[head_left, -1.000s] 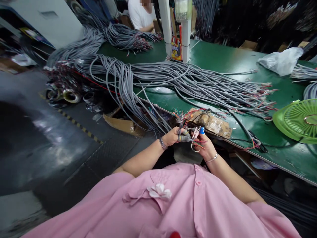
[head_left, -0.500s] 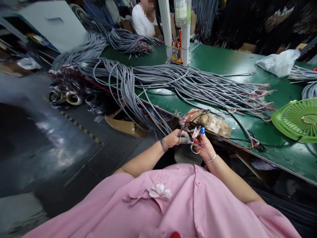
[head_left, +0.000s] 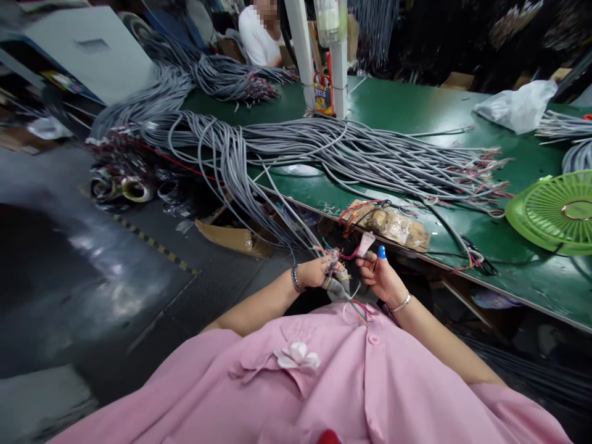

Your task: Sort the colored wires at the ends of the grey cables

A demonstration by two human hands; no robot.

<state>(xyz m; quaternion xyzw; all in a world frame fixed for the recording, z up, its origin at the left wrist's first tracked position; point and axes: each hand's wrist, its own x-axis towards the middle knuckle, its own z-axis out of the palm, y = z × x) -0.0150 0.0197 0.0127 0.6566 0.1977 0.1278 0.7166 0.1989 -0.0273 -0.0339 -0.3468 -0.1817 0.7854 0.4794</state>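
Observation:
My left hand [head_left: 315, 273], with grey coverings on some fingers, is closed around the stripped ends of grey cables. Thin coloured wires [head_left: 333, 259] fan out above its fingers, and more wires [head_left: 361, 308] hang below toward the pink shirt. To the right, my right hand [head_left: 382, 277], a blue cap on its thumb, pinches a pale pink, clip-like piece [head_left: 367, 242]; its exact kind is unclear. Just beyond both hands, a tape-covered cardboard block [head_left: 393, 227] lies at the bench edge, with red and orange wires at its left end.
Long grey cables [head_left: 296, 139] spread over the green bench [head_left: 393, 98] and droop off its front edge. A green fan [head_left: 555, 213] stands at the right, near a clear plastic bag [head_left: 518, 106]. White posts [head_left: 340, 74] rise at the back, and a person [head_left: 259, 34] sits beyond.
My hands have moved apart. The left came down and slightly left with the wires, while the pink piece stays in my right hand. The view has shifted slightly.

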